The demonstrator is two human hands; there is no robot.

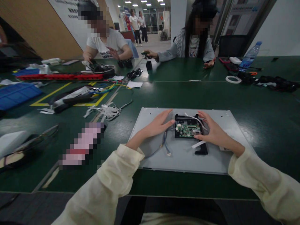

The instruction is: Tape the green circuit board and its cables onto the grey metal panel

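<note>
A green circuit board (186, 129) sits in a black plastic frame on a grey metal panel (150, 162). My left hand (161, 123) is at the frame's left side, fingers stretched out and thumb tip at the edge. Around the right side curves my right hand (212, 129), its thumb on the board's lower right corner by a connector and its fingers at the upper right. A white flat cable (195, 117) loops over the board beside those fingers. Thin blue-grey wires with a white plug (168, 153) trail over the panel left of the frame.
Left of the panel lie a tangle of white strips (107, 111) and a pixelated pink object (85, 143). A blue bin (18, 93) is farther left. Across the green table sit two people; a water bottle (250, 56) and a white tape roll (233, 79) are far right.
</note>
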